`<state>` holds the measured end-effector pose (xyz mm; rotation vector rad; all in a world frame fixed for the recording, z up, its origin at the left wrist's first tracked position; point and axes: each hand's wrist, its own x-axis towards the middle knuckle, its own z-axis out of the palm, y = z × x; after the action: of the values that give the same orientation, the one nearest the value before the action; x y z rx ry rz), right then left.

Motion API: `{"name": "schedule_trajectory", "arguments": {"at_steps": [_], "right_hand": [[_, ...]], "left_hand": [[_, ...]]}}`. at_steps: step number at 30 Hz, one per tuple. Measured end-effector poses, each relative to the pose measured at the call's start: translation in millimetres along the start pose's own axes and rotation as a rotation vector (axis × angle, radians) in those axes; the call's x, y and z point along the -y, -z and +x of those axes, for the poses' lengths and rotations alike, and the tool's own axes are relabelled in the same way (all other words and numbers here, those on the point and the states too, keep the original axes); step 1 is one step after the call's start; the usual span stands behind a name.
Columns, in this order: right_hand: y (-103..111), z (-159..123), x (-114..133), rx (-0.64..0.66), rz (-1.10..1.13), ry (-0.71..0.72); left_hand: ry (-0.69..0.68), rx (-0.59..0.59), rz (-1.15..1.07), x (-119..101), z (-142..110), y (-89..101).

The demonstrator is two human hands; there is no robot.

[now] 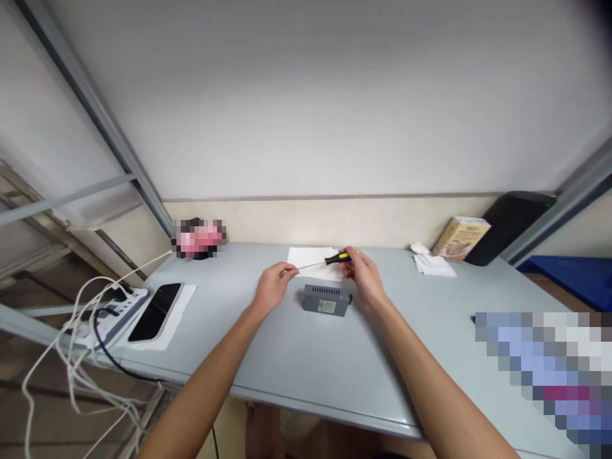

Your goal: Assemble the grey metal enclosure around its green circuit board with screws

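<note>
A screwdriver (333, 259) with a black and yellow handle is held level between my two hands. My right hand (364, 275) grips its handle. The fingertips of my left hand (276, 282) pinch the tip end of the thin metal shaft. Just below the screwdriver, a small dark grey box (327, 301) with vent slots and a pale label stands on the grey table (306, 357). Neither hand appears to grip that box. Behind it lies a white sheet of paper (310, 255), partly covered by the screwdriver and my right hand.
To the left are a phone (157, 311) on white paper and a power strip (122, 317) with tangled cables (71, 357). A yellowish carton (461, 239), crumpled tissue (434, 264) and a black cylindrical object (509, 226) stand at the back right. Blurred items occupy both sides.
</note>
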<state>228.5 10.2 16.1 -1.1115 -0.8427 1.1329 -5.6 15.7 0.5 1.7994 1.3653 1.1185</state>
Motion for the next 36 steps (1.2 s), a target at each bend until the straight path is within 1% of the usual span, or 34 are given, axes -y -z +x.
{"name": "schedule_trajectory", "arguments": {"at_steps": [4,11,21,28,36], "right_hand": [[1.5,0.7,-1.1,0.010,-0.010,0.005],[0.7,-0.5,0.5,0.010,-0.010,0.002],[1.9,1.8,-2.6,0.002,-0.012,0.002],[1.2,0.6,-0.2,-0.003,-0.018,0.006],[-0.3,-0.9,3.2,-0.025,-0.023,0.001]], "left_hand": [[0.017,0.014,-0.009,-4.0,-1.2,1.0],[-0.020,-0.030,0.130,-6.4,-3.1,1.8],[-0.039,-0.010,0.079,0.1,-1.3,0.2],[-0.031,0.024,0.014,-2.6,-0.6,1.0],[-0.046,0.045,-0.008,-5.8,-1.8,2.5]]}}
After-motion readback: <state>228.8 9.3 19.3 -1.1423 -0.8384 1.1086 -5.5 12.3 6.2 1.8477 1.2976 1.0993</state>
